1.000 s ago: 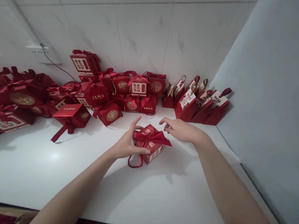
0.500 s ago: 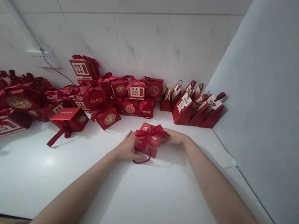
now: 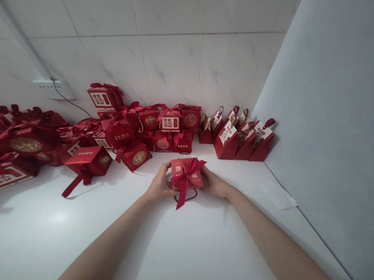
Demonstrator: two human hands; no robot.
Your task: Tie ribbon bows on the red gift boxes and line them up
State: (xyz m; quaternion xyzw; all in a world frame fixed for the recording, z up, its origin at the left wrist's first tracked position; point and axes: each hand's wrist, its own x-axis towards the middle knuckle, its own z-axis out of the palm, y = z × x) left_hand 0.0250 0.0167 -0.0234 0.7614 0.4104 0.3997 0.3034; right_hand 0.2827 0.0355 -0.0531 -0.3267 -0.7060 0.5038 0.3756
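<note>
1. Grasping a red box (image 3: 179,171) from both sides, using the left hand (image 3: 160,183) and the right hand (image 3: 215,184).
2. On the left, wrapped around that side of the box, fingers toward the far corner and thumb toward the near one.
3. On the right, closed along the opposite side, fingertips partly hidden behind it.
4. Held in front of the stacked gift boxes (image 3: 170,124), near but apart from them, over the white surface (image 3: 180,249); impossible to tell whether resting on it or slightly raised.
5. Tied across the top with a red ribbon (image 3: 181,195), one tail hanging toward the near edge, beside a looped dark red cord (image 3: 193,196).
6. Behind, piled before the tiled wall (image 3: 169,63), some marked with gold emblems or white panels.
7. Farther right, grouped closely together: wedge-shaped boxes (image 3: 229,146), white-labelled, topped with small loops.
</note>
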